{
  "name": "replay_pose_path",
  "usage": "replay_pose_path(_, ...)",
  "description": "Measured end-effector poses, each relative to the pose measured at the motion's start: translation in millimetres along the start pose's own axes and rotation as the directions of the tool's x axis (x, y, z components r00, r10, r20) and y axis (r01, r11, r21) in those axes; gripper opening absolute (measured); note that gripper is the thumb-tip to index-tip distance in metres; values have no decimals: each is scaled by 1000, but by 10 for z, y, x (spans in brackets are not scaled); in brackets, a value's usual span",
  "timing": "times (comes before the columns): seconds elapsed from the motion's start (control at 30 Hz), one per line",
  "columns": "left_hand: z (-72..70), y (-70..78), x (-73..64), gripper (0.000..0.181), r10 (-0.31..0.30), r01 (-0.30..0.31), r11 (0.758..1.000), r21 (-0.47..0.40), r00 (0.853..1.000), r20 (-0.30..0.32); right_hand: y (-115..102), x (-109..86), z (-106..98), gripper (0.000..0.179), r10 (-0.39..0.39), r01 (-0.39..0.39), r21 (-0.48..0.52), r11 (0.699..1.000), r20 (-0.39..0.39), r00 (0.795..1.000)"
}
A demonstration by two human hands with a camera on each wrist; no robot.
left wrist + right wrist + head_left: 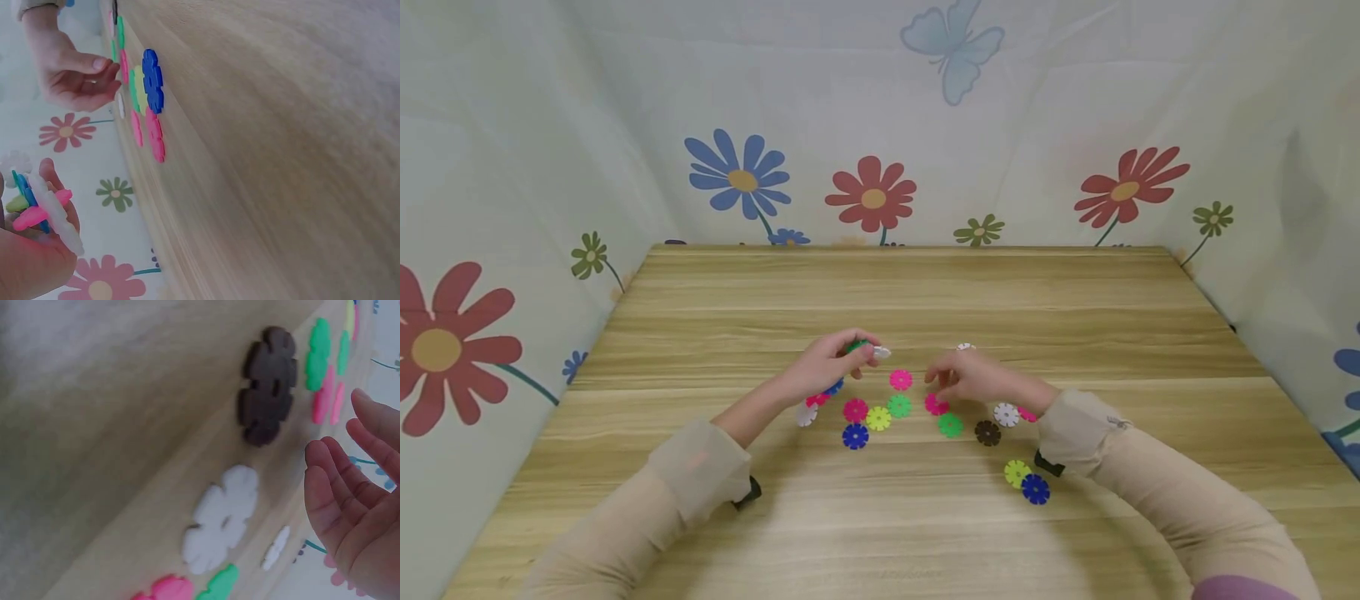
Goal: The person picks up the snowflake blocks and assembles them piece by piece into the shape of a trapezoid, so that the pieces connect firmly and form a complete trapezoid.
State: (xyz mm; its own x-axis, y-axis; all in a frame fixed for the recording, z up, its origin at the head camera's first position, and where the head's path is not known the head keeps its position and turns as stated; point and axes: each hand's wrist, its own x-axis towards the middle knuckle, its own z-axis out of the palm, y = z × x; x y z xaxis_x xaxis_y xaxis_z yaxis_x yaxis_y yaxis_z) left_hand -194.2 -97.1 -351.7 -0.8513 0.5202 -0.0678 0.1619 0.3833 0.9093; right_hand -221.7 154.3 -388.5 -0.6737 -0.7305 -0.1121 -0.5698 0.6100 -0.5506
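Soft, diffuse light, faint shadows on the tabletop, blurry wrist views.

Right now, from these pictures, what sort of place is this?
Probably a screened-off play or craft corner, though I can't be certain: a wood-grain table, flower-printed cloth hung around it, and colourful notched discs scattered on top.

The right hand partly hides a white disc.

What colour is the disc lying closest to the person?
That disc is dark blue, clearest in the head view.
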Motion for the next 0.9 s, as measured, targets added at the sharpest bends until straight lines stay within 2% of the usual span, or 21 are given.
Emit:
replay_pose_path(0.17, -7, -191, 75, 30, 6, -6, 1000, 3, 1000, 1, 22, 13, 65, 20, 27, -27, -1, 1000, 37, 999)
replay_pose_path(0.27, -9, -235, 81, 29, 20, -19, 1000, 17, 1000, -3, 19, 28, 98, 20, 53, -51, -37, 998, 38, 998)
replay_pose_path(0.4, -8, -237, 70, 31, 25, -25, 999, 34, 1000, -16, -6, 26, 114, 18, 68, -66, -65, 996, 32, 997)
replay_pose_path(0.5, -4, -225, 62, 30, 26, -25, 998, 53, 999, -27, -31, 14, 113, 18, 81, -79, -51, 996, 23, 996)
replay_pose_path(0.9, -1, -221, 59, 26, 85, -70, 976, 204, 994, -64, -19, -41, 100, 20, 84, -84, -11, 996, 39, 996)
